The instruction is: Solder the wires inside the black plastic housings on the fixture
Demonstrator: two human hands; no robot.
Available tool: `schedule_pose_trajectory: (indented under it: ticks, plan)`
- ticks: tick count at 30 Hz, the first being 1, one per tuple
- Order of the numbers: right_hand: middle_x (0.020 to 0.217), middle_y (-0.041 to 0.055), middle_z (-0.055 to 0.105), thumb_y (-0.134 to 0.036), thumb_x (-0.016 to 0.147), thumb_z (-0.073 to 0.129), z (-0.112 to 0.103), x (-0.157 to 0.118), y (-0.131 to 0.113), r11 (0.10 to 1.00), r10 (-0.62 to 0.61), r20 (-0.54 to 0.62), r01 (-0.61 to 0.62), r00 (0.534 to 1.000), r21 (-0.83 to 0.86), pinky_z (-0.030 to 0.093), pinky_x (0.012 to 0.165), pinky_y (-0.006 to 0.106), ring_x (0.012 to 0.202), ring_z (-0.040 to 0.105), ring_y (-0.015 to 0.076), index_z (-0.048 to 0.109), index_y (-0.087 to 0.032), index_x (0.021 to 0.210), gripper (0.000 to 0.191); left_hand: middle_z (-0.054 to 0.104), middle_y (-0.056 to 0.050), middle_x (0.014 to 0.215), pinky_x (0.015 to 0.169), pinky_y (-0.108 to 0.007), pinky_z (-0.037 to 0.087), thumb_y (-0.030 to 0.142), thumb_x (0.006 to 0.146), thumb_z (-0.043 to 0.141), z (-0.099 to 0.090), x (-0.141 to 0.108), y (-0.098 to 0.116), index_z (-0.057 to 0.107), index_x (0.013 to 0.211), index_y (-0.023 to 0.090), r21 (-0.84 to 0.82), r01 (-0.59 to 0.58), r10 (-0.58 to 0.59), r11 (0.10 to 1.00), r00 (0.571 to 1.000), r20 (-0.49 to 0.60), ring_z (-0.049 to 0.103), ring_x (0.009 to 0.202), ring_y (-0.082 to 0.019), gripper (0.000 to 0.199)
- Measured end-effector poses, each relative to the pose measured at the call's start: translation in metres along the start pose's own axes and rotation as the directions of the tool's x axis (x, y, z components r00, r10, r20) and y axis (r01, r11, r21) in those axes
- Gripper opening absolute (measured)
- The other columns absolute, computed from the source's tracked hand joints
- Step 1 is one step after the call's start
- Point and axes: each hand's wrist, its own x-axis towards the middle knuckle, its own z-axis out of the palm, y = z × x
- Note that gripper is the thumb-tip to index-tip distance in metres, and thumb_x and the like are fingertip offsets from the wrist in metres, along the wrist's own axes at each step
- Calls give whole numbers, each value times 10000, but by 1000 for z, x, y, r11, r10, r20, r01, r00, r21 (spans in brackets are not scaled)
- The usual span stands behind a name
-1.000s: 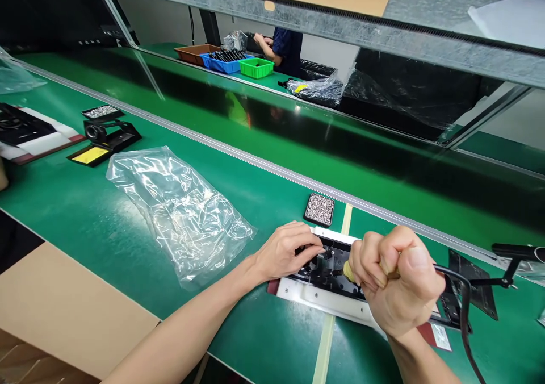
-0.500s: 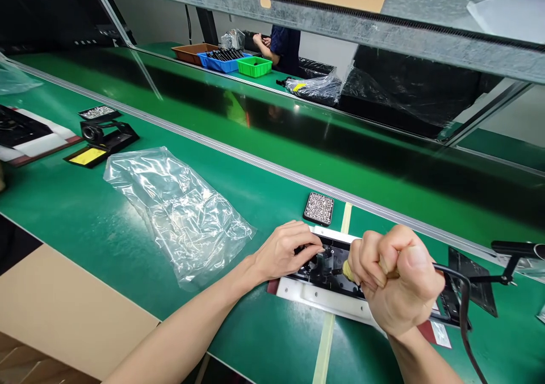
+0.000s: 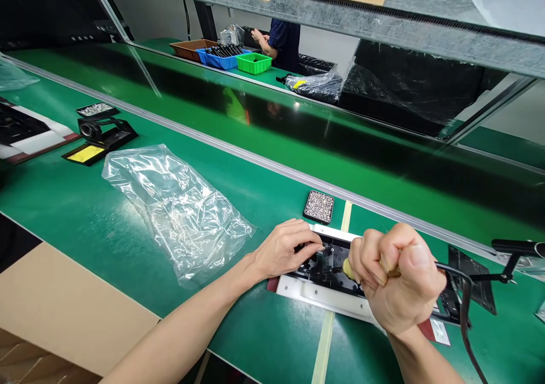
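My right hand point(image 3: 395, 279) is wrapped in a fist around a corded soldering iron with a yellowish grip point(image 3: 348, 268). Its dark tip points left into a black plastic housing point(image 3: 336, 259), and most of the tool is hidden by my fingers. The housing lies in a white fixture block point(image 3: 315, 294) with screws along its edge. Over the housing's left end, my left hand point(image 3: 289, 247) has thumb and forefinger pinched together; what lies between them is hidden. Just behind the fixture sits a small black tray point(image 3: 318, 207) of tiny silvery metal pieces.
A clear plastic bag point(image 3: 179, 213) lies to the left. Beyond it stands a soldering iron stand point(image 3: 100, 140) with a yellow sponge. An iron holder point(image 3: 513, 259) and the black cord point(image 3: 465, 310) are at right. A co-worker point(image 3: 285, 43) is across the bench, beneath a metal shelf point(image 3: 298, 17).
The view has shifted very slightly. Both hands, the soldering iron and the housing keep practically the same positions.
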Motion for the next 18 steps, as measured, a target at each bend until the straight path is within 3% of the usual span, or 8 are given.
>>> schedule_pose_trajectory:
  ticks: [18]
  plan:
    - [448, -53, 285, -342, 903, 528, -2, 0, -2, 1000, -6, 18, 6, 1000, 7, 204, 362, 183, 397, 225, 81, 445, -205, 604, 339, 705, -49, 863, 787, -334, 453, 268, 1029, 602, 1, 2, 1, 692, 959, 146, 5, -8, 8, 1000, 1000, -3, 635, 796, -167, 167]
